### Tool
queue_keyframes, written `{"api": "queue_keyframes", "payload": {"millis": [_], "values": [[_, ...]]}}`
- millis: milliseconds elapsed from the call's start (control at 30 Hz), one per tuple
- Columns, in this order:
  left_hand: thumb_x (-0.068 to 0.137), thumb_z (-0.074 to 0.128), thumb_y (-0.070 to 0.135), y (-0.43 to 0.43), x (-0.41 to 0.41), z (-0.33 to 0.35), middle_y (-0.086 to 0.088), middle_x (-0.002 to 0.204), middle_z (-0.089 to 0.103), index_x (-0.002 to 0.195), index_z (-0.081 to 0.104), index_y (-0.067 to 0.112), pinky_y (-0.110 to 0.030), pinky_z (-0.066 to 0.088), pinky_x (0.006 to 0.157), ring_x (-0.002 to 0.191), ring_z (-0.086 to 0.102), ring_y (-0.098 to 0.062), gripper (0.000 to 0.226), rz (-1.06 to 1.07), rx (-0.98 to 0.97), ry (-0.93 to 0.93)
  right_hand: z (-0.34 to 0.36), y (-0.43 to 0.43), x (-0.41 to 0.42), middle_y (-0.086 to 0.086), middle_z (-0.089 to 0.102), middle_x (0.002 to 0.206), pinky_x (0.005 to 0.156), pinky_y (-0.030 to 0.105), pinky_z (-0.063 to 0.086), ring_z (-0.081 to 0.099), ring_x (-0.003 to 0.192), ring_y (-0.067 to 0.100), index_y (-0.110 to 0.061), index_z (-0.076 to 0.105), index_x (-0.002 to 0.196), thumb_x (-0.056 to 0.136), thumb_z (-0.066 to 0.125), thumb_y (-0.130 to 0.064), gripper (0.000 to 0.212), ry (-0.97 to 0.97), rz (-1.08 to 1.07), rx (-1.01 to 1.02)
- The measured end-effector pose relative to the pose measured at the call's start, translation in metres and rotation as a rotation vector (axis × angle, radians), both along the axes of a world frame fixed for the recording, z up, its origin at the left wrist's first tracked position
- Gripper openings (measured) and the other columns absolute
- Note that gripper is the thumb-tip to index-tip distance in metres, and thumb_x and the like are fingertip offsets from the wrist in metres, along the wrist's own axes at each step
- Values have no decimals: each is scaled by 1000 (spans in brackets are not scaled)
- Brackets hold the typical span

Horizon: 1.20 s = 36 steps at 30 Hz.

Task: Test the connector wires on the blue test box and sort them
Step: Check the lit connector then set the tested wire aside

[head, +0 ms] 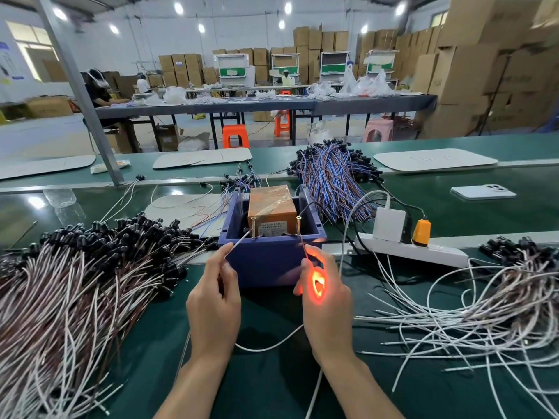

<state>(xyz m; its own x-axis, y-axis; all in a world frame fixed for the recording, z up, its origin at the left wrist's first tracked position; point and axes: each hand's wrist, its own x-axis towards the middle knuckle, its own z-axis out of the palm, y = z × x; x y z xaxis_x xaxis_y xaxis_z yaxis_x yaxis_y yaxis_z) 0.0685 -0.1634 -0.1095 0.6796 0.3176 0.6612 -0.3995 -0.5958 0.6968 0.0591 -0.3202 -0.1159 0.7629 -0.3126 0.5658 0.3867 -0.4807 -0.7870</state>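
centrally on the green worktop (pixel 272 382) the blue test box (pixel 266 261) is set; a white lead (pixel 242 239) is pinched by the left hand (pixel 214 297), and a glowing connector (pixel 317 282) is gripped by the right hand (pixel 329 306).

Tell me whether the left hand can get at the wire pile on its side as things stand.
Probably yes: the wire pile lies beside the left hand with nothing between, though that hand pinches a white wire and would need to drop it first.
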Motion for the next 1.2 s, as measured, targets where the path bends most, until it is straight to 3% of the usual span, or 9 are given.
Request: {"api": "queue_keyframes", "payload": {"millis": [133,233,433,767,1033,1200], "values": [[100,41,33,1,-1,1,10,54,43,124,59,35,-22,32,45,45,38,-13,30,-14,1,-1,-1,0,0,-28,65,80,62,12,42,64,70,0,-51,46,124,98,35,-56,28,24,-8,-30],[101,44,27,1,0,-1,11,53,42,124,59,35,-21,31,45,45,38,-12,28,-7,4,5,-1,0,0,-25,66,79,61,18,46,65,69,3,-53,46,123,101,38,-52,24,21,1,-36],[101,44,26,0,0,-1,4,59,53,121,59,38,-34,40,48,47,41,-15,28,-3,-20,12,-2,0,1,-21,65,75,61,22,47,65,67,5,-51,48,123,102,39,-50,23,13,6,-21],[101,43,30,0,-2,0,4,59,53,124,62,31,-32,39,47,47,39,-13,29,-4,-14,8,0,0,0,-25,65,78,61,15,44,64,67,4,-50,48,122,100,37,-53,26,7,-7,-16],[100,40,36,0,-2,2,6,57,52,124,64,25,-32,39,46,45,40,-13,36,3,-17,-4,0,1,-2,-26,65,82,66,25,52,64,69,3,-42,53,127,98,35,-55,36,11,-6,1],[100,40,37,-1,-1,1,6,57,52,124,64,25,-30,38,46,46,41,-13,36,4,-15,-11,0,1,-1,-20,62,64,65,27,53,64,68,1,-47,51,124,97,36,-56,32,1,-14,3]]}}
